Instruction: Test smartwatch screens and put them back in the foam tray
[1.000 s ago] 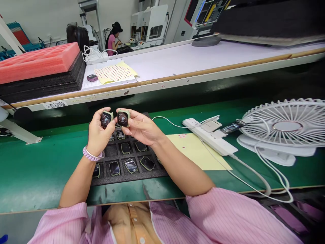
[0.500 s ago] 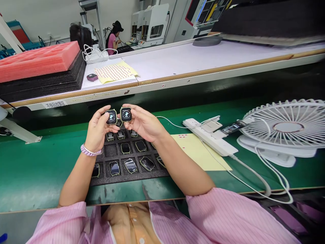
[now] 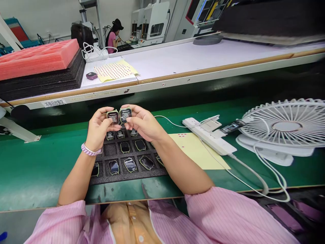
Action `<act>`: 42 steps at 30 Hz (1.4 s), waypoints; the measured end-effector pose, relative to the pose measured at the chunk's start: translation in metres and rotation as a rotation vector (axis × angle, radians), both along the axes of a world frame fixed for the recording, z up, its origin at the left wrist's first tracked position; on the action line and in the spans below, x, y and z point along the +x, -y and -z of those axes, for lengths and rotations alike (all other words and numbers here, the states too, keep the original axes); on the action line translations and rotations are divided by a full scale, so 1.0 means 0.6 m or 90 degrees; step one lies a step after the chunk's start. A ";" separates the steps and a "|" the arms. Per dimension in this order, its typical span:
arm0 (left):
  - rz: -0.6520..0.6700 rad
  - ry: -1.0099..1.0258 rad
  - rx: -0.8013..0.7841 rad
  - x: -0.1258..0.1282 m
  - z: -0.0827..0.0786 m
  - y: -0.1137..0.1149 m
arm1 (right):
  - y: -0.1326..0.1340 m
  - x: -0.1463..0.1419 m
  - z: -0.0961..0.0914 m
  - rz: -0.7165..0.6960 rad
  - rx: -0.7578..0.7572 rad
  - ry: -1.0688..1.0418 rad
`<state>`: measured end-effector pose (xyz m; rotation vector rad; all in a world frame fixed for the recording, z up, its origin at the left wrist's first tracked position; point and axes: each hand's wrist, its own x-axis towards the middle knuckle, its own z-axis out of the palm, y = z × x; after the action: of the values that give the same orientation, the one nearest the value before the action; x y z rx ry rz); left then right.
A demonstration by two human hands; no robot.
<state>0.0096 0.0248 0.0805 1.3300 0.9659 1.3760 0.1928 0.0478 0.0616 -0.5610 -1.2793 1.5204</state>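
Head view: the left hand [image 3: 98, 128] and right hand [image 3: 145, 124] each pinch one lit smartwatch [image 3: 125, 115] above the foam tray [image 3: 122, 177]. Lit tray watches [image 3: 120, 134] seem already started; dark watches [image 3: 140, 145] probably remain.

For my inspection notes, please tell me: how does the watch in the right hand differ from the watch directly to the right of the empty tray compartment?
The held watch shows white lines of text; the tray watch looks dark.
The held watch is in the right hand; the tray watch lies in a compartment of the black tray.
Both have greenish cases and rounded corners.
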 end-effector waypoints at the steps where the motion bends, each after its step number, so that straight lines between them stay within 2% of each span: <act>1: 0.001 -0.001 -0.001 0.000 0.000 0.000 | 0.000 0.000 0.000 0.000 0.001 0.001; 22: 0.006 -0.006 -0.002 0.002 -0.002 0.006 | 0.003 -0.003 -0.002 0.025 0.010 0.007; 34: 0.033 0.042 -0.012 0.004 -0.007 0.010 | 0.006 -0.003 -0.004 0.026 0.025 -0.002; 42: 0.024 0.054 -0.033 0.008 -0.012 0.014 | 0.003 -0.009 -0.002 0.051 -0.021 -0.052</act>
<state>0.0145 0.0166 0.0878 1.2358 0.9089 1.3595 0.1871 0.0457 0.0629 -0.5596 -1.1577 1.4852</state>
